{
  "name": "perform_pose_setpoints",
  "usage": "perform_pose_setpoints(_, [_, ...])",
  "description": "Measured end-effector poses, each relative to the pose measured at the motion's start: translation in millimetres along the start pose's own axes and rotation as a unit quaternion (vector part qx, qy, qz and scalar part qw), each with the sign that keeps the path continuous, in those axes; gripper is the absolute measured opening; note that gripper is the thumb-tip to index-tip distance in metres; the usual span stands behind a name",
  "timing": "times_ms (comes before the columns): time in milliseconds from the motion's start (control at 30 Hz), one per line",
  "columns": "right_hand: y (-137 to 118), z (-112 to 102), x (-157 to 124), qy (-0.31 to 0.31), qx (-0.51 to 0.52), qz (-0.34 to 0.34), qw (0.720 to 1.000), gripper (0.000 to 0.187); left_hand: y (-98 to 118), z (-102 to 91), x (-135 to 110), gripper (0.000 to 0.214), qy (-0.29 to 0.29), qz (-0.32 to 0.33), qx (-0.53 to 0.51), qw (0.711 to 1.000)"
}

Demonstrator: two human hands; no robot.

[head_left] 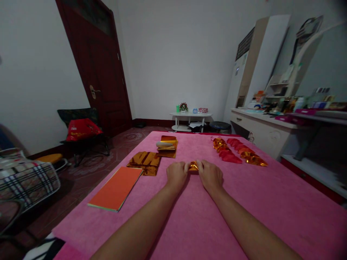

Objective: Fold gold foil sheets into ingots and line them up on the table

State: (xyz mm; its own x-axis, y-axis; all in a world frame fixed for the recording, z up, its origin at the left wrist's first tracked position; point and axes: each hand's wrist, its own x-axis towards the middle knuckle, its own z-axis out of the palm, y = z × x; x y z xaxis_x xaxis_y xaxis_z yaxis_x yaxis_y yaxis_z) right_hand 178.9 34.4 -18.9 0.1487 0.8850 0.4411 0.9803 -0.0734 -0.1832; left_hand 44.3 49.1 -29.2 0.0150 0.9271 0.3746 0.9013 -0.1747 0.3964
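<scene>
My left hand (176, 173) and my right hand (210, 175) rest close together on a pink cloth-covered table (244, 202). Both are closed, pinching a small folded piece of gold foil paper (193, 166) between them. A row of finished folded gold and red foil pieces (238, 151) lies to the right of my hands. Loose gold foil sheets (145, 161) lie to the left. Further back sits a second gold stack (168, 147) with a pale oval object on top.
A stack of orange-red paper (117, 187) lies near the table's left edge. A dark door (100, 68), a chair with a red bag (81, 130), a small white table (189, 119) and a cluttered dresser (271, 115) surround the table.
</scene>
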Motion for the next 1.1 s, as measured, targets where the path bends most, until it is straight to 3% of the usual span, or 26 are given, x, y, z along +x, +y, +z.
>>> perform_pose_setpoints(233, [-1.6, 0.3, -3.2, 0.017, 0.007, -0.036, 0.999, 0.041, -0.3, -1.8, -1.3, 0.063, 0.018, -0.040, -0.067, 0.997])
perform_pose_setpoints(433, [-2.3, -0.6, -2.4, 0.016, 0.001, -0.021, 1.000, 0.040, -0.8, 0.6, -0.3, 0.062, 0.012, 0.005, -0.128, 0.992])
perform_pose_setpoints(600, [-1.5, 2.2, -2.9, 0.022, 0.002, -0.087, 0.996, 0.035, -5.0, 5.7, 3.7, 0.062, 0.029, -0.037, -0.157, 0.986])
perform_pose_setpoints(767, [1.7, 4.6, -3.2, 0.037, 0.008, -0.054, 0.998, 0.036, -7.0, 10.3, 4.9, 0.058, 0.026, 0.021, -0.235, 0.971])
perform_pose_setpoints(867, [2.5, 4.8, -3.1, 0.044, 0.023, -0.083, 0.995, 0.036, -8.0, 12.6, 6.4, 0.060, 0.016, 0.003, -0.304, 0.952])
perform_pose_setpoints(967, [2.9, 4.8, -2.9, 0.042, 0.027, -0.069, 0.996, 0.038, -8.6, 14.0, 7.8, 0.059, -0.010, -0.002, -0.352, 0.936])
perform_pose_setpoints(1100, [4.0, 4.7, -3.4, 0.042, 0.041, -0.068, 0.996, 0.039, -9.2, 15.2, 8.2, 0.057, -0.006, -0.003, -0.342, 0.940])
